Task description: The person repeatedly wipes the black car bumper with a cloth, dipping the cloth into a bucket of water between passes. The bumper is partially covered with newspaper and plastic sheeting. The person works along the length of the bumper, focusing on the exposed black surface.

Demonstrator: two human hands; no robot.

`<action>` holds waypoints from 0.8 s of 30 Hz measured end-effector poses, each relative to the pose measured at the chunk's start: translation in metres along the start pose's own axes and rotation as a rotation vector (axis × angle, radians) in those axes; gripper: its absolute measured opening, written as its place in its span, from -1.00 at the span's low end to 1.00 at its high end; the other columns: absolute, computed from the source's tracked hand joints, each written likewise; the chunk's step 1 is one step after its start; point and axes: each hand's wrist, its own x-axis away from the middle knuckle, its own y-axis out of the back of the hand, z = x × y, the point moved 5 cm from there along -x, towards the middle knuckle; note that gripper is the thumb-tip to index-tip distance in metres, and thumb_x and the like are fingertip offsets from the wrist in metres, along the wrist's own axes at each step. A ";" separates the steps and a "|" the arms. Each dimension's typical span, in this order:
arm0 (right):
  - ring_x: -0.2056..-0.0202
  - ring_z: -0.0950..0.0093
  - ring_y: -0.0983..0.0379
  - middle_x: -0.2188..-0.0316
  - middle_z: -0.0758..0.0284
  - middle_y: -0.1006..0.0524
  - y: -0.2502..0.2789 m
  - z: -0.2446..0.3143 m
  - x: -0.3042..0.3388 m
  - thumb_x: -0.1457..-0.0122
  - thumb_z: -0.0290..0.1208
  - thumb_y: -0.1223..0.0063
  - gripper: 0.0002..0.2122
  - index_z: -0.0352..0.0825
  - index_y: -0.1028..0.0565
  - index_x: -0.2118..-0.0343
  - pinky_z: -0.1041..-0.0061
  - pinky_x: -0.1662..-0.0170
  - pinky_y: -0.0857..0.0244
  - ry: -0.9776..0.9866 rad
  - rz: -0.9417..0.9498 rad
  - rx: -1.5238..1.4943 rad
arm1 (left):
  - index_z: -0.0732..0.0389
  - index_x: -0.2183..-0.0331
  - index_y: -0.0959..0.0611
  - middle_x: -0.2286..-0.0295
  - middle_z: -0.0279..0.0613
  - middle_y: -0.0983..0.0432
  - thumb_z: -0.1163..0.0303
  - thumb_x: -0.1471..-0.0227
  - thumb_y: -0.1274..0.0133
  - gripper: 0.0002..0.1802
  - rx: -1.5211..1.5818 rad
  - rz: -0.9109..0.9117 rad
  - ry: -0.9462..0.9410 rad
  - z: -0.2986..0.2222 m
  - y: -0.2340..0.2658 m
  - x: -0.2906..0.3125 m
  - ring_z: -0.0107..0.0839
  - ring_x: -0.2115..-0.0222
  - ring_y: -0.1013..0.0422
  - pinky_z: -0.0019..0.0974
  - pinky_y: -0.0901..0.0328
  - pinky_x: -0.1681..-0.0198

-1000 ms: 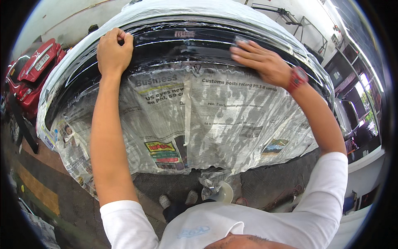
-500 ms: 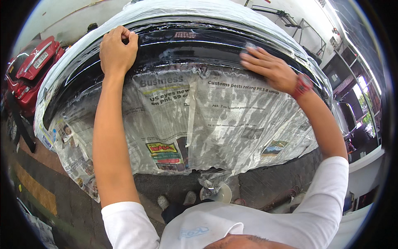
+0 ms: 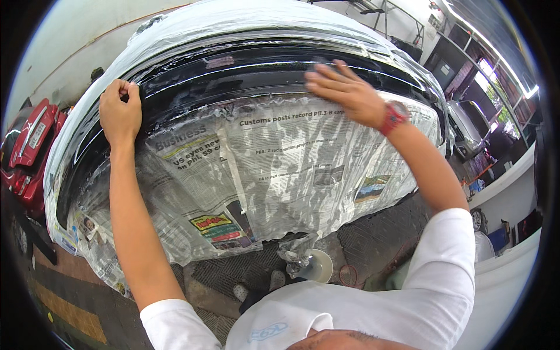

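Note:
A glossy black car body panel (image 3: 256, 80), wet and streaked, curves across the view before me. My left hand (image 3: 121, 114) rests at its left part, fingers curled and thumb against the fingers. What that hand holds, if anything, is hidden. My right hand (image 3: 348, 93), with a red watch (image 3: 395, 115) at the wrist, lies flat on the right half of the panel with its fingers stretched out. A pale blurred patch shows by its fingertips; I cannot tell what it is. Wet newspaper sheets (image 3: 286, 151) hang below the panel, and a white cover sheet (image 3: 233, 20) lies above it.
A pale bucket (image 3: 324, 267) stands on the floor by my feet, under the newspaper's lower edge. A red car (image 3: 36, 137) is at the left, a silver vehicle (image 3: 468, 129) at the right. A red hose or cord (image 3: 402, 254) runs along the floor.
My view has shifted and tilted. My left hand has moved left and down along the panel, still curled. The right hand remains flat on it, its fingers a little more spread.

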 end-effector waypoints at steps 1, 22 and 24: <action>-0.62 0.40 0.11 -0.59 0.38 -0.17 0.003 -0.021 0.049 -0.17 -0.79 0.03 -0.19 -0.02 -0.31 -0.52 0.01 -0.66 0.27 -0.101 0.053 0.002 | 0.22 0.31 -0.67 0.35 -0.13 -0.64 0.17 -0.29 -0.18 -0.71 0.003 0.012 0.003 -0.007 -0.006 0.002 -0.13 0.21 -0.55 -0.08 -0.40 0.04; 0.17 0.25 -0.61 0.27 0.22 -0.67 0.025 -0.111 0.047 -0.03 0.07 -0.58 -0.47 -0.34 -0.62 0.24 0.31 0.05 -0.46 -0.449 -0.316 -0.358 | 0.27 0.28 -0.68 0.39 -0.14 -0.60 0.20 -0.30 -0.19 -0.70 -0.048 -0.043 -0.006 -0.011 -0.009 0.000 -0.25 0.33 -0.50 -0.19 -0.39 0.13; 0.19 0.22 -0.61 0.29 0.23 -0.67 0.020 -0.075 -0.017 -0.02 0.13 -0.55 -0.44 -0.32 -0.64 0.22 0.27 0.07 -0.46 -0.267 -0.342 -0.383 | 0.27 0.28 -0.68 0.40 -0.14 -0.60 0.19 -0.30 -0.19 -0.70 -0.049 -0.061 -0.022 -0.005 -0.006 -0.001 -0.26 0.34 -0.50 -0.19 -0.38 0.13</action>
